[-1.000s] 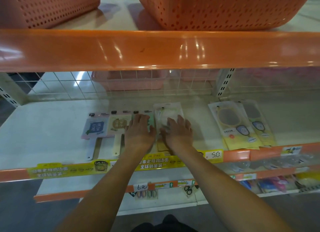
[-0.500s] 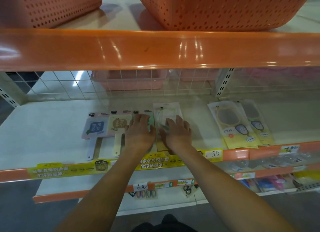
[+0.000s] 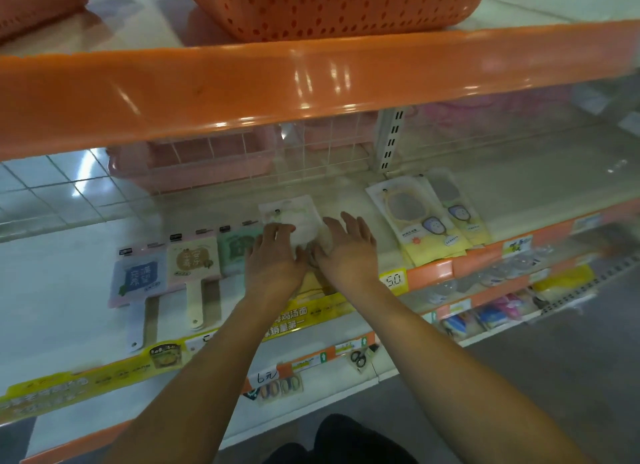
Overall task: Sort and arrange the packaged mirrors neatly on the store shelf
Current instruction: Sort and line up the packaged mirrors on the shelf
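Glossy plastic wrapped a pale, rounded white mirror pack lying flat mid-shelf. Both hands lay on it with fingers straight: left hand on its left edge, right hand on its right. Left of it sat green, cream and blue paddle-shaped mirrors; yellow packs lay to the right.

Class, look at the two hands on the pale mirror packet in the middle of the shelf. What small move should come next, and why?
Probably slide the pale packet a little left and square it up. Both the left hand and right hand rest on it with fingers fairly straight. It sits further back than the green packet beside it and looks slightly tilted, so it breaks the row.
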`<state>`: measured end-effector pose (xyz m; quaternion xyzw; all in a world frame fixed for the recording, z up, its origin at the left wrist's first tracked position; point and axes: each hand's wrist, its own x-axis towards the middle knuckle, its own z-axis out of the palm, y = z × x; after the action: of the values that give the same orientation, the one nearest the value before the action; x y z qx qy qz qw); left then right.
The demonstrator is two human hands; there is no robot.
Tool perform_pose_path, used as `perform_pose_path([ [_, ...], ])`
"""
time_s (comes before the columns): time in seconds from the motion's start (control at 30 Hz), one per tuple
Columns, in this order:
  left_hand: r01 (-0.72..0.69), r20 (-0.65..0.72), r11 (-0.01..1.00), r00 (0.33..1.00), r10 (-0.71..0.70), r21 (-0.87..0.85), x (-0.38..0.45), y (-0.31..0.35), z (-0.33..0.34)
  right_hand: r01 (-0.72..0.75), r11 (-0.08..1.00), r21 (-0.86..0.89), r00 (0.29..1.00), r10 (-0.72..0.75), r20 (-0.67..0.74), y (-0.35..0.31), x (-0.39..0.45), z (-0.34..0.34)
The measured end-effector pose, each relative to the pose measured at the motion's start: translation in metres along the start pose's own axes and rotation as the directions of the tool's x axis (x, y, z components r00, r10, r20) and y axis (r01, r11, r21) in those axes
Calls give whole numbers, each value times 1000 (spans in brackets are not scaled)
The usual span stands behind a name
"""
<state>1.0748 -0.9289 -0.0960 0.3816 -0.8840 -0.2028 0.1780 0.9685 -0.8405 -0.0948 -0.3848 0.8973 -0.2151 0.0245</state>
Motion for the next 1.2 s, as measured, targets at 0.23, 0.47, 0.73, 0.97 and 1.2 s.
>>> perform_pose_path([
  [0.23,-105,2,994,995,105,34,0,49,33,-102,994,-45,994,100,-48,54,-4,-19],
  [0.47,-119,-7,993,993,119,17,11,104,56,-108,992,-63,992,103,-76,108,13,-47],
  [0.73,-35,-40,999,999,36,29,17,125,71,-74,984,-160,997,73,-9,148,43,-53],
  [0.97,18,-84,998,996,-14,52,14,129,78,-69,975,-213,990,92,103,162,63,-48],
  [1.2,39,-86,998,996,-34,55,12,138,85,-66,977,-201,988,92,121,172,65,-55],
])
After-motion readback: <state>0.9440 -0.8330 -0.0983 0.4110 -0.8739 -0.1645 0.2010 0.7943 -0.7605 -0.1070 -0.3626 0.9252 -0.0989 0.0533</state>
